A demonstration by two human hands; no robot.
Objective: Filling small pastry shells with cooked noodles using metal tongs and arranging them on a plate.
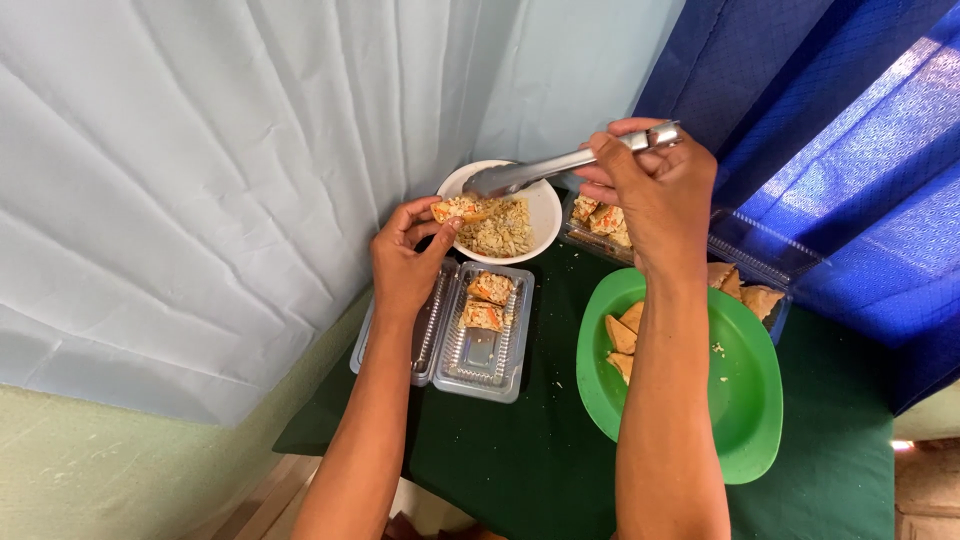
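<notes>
My left hand pinches a topped piece of toast over the rim of a white bowl filled with a chopped yellowish mix. My right hand grips metal tongs, whose shut tips reach over the bowl toward the toast. Below the bowl lies an open clear plastic box with two topped toast pieces in its upper end.
A green plate with plain toast triangles sits at right on a dark green cloth. Behind my right arm is a clear container with more toast. A pale curtain hangs at left, blue fabric at right.
</notes>
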